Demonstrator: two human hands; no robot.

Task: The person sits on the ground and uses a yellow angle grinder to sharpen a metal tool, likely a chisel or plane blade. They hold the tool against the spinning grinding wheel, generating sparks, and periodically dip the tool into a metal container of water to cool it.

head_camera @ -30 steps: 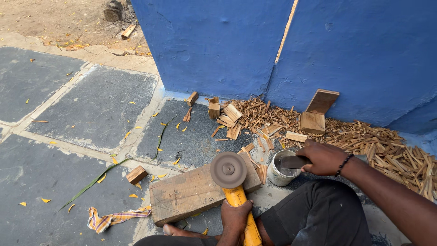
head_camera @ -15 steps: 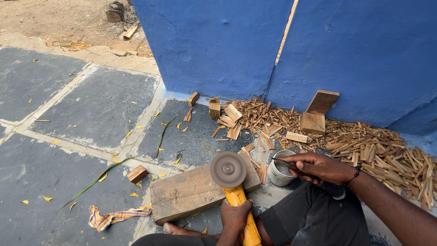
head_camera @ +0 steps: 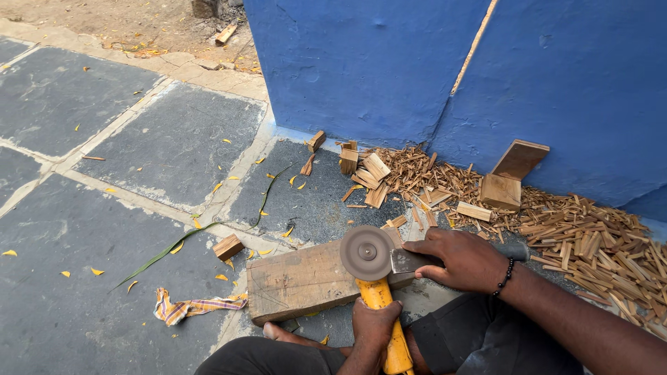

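Head view, looking down at grey paving by a blue wall (head_camera: 361, 62). Lower left of the frame: a striped cloth scrap (head_camera: 191, 305) on the floor. Centre bottom: the left hand (head_camera: 374, 321) is clenched around the yellow handle of an angle grinder (head_camera: 379, 295), its grey disc (head_camera: 367, 253) facing up over a thick wooden block (head_camera: 306, 279). Just right, the right hand (head_camera: 464, 258) grasps a flat metal blade (head_camera: 410, 260), its edge now touching the disc. A second ago that hand was over a metal cup farther right; the blade has since come to the wheel, so grinding seems under way. Right edge: heaped wood splinters (head_camera: 590, 239).
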